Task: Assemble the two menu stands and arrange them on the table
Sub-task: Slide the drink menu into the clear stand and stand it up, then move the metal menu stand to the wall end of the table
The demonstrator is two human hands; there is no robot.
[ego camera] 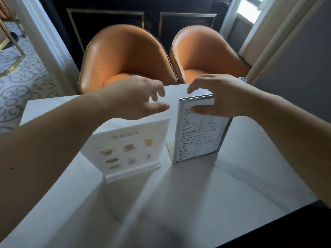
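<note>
Two upright menu stands sit side by side mid-surface (179, 203): spread left hand (136, 97) hovers above the picture stand (129, 149), spread right hand (220, 97) nearer, over the framed stand's (200, 133) top edge.

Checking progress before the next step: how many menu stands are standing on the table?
2. The picture menu stand stands left of centre; the text menu stand stands right beside it, under the right hand. None seem hidden.

Looks like a cafe or restaurant: two menu stands (125, 149) upright on a white table (179, 203), two orange chairs (125, 56) opposite, patterned carpet (21, 81) alongside
</note>
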